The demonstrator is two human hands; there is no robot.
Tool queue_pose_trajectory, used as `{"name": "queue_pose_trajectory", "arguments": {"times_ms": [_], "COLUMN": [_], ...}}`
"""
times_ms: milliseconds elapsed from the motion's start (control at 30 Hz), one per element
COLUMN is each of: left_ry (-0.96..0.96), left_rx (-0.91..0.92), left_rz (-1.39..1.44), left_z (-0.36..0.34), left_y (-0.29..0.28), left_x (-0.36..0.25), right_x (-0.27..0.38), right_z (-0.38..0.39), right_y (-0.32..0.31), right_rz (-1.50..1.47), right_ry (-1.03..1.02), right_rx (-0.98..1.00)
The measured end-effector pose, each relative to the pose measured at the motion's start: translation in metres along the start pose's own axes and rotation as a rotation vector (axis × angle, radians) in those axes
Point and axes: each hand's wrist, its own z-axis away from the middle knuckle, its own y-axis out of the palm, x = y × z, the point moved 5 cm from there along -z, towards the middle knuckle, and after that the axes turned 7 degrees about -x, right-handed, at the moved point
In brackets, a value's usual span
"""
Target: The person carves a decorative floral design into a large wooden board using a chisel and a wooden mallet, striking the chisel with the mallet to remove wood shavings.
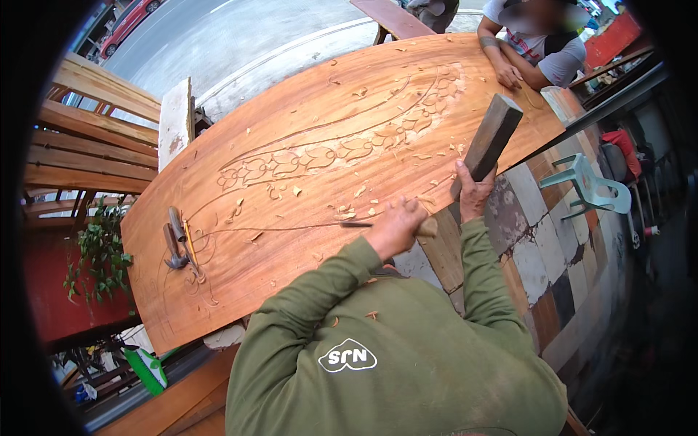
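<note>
A large reddish-brown wooden panel lies before me, with carved leaf-and-flower shapes and curved drawn lines on its face. My left hand is closed round a chisel; its wooden handle end sticks out on the right. The dark blade points left, low over or touching the near part of the panel. Raised beside the panel's near edge, my right hand grips a dark, square-sided wooden mallet. Its thick end tilts up and away, apart from the chisel. Pale shavings are scattered around the blade.
On the panel's left end lie a small hammer, a dark-handled tool and a yellow pencil. A person leans on the far right edge. Stacked planks stand left; a light-blue plastic chair stands right on patchy tiles.
</note>
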Motion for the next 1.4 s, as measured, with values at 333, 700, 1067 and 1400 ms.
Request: {"name": "queue_pose_trajectory", "arguments": {"times_ms": [333, 700, 1067, 1400], "left_ry": [-0.599, -0.160, 0.239, 0.302], "left_rx": [-0.244, -0.305, -0.356, -0.417], "left_rz": [-0.325, 0.221, 0.265, 0.229], "left_z": [0.103, 0.096, 0.093, 0.014], "left_y": [-0.075, -0.099, -0.147, -0.115], "left_x": [0.070, -0.001, 0.043, 0.103], "right_x": [-0.001, 0.005, 0.102, 0.113], "right_z": [0.020, 0.038, 0.182, 0.252], "right_y": [0.011, -0.008, 0.009, -0.014], "right_rz": [0.060, -0.014, -0.239, 0.143], "right_ry": [-0.138, -0.029, 0.328, 0.294], "right_rx": [-0.041, -0.002, 0.048, -0.016]}}
